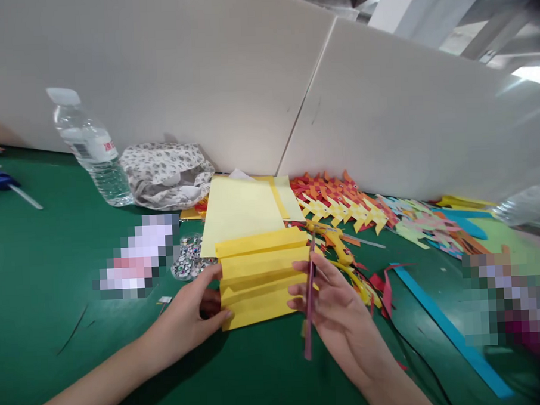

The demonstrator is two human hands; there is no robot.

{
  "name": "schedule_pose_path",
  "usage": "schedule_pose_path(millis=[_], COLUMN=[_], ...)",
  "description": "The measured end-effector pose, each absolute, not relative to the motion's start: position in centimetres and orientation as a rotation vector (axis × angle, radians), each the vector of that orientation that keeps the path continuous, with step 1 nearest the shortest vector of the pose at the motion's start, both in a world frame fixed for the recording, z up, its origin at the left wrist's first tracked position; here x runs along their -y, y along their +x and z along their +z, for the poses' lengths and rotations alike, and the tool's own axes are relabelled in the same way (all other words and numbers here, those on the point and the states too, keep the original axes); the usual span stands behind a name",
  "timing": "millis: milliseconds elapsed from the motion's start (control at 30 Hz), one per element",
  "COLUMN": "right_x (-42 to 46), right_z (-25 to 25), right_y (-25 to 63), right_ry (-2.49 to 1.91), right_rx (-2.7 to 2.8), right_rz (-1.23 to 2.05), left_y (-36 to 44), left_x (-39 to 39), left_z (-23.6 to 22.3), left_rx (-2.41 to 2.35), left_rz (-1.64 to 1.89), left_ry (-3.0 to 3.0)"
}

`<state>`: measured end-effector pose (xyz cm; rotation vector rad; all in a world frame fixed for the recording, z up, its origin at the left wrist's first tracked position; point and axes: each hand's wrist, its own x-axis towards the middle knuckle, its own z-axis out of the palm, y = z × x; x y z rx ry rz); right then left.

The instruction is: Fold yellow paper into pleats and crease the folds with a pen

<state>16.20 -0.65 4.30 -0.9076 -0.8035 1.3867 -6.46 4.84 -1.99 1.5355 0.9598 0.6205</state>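
Note:
A folded, pleated sheet of yellow paper [260, 274] lies on the green table [53, 265]. My left hand [192, 313] pinches its left edge between thumb and fingers. My right hand [335, 310] rests on the paper's right edge and holds a thin purple pencil [309, 308] upright across its palm. A paler yellow sheet [246, 212] lies just behind the folded one.
A water bottle [93, 150] and a patterned cloth pouch [168, 174] stand at the back left by the white wall. Woven paper fish [341, 202], yellow scissors [338, 244], a blue paper strip [450, 332] and a dish of googly eyes [189, 260] lie around.

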Motion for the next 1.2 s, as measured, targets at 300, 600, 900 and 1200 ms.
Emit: schedule_pose_path(millis=[300, 600, 900, 1200], right_x=[-1.0, -1.0, -0.5, 0.0], right_z=[3.1, -0.7, -0.5, -0.3], right_y=[14.4, 12.9, 13.2, 11.9], right_ry=[-0.909, -1.297, -1.304, -1.383], right_rx=[0.971, 0.927, 1.03, 1.085], right_rz=[1.518, 1.287, 1.225, 1.174], left_y=[-6.0, -6.2, -7.2, -7.4], left_x=[-4.6, -4.8, -5.5, -5.7], left_z=[-1.7, -1.7, -0.6, -0.5], left_rx=[-0.946, -0.908, -0.876, -0.865], left_rz=[0.63, 0.613, 0.501, 0.497], left_ry=[1.513, 1.45, 1.559, 1.631])
